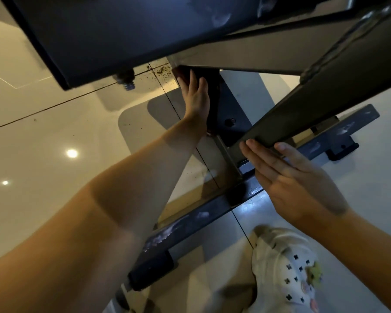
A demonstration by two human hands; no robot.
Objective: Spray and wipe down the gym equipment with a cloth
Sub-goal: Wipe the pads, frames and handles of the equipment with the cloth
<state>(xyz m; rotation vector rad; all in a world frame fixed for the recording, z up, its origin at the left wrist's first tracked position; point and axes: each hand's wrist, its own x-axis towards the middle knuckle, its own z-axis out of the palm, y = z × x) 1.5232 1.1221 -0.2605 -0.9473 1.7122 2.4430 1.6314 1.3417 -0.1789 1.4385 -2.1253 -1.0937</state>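
Both hands flat: left (195, 96) presses cloth (182, 74), right (296, 181) braces frame (303, 114).

A dark red cloth (182, 76) lies pressed flat against the black metal gym equipment (287, 111) frame, up under its padded seat.

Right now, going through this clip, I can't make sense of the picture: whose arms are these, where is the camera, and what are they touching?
The one picture comes from a camera on the person's head, looking down under a gym bench frame. The left hand reaches far in and presses flat, fingers straight, on a dark red cloth against the frame. The right hand lies open along a slanted metal bar. Below are the base bar, with whitish smears, a pale tiled floor with brown specks, and a white clog.
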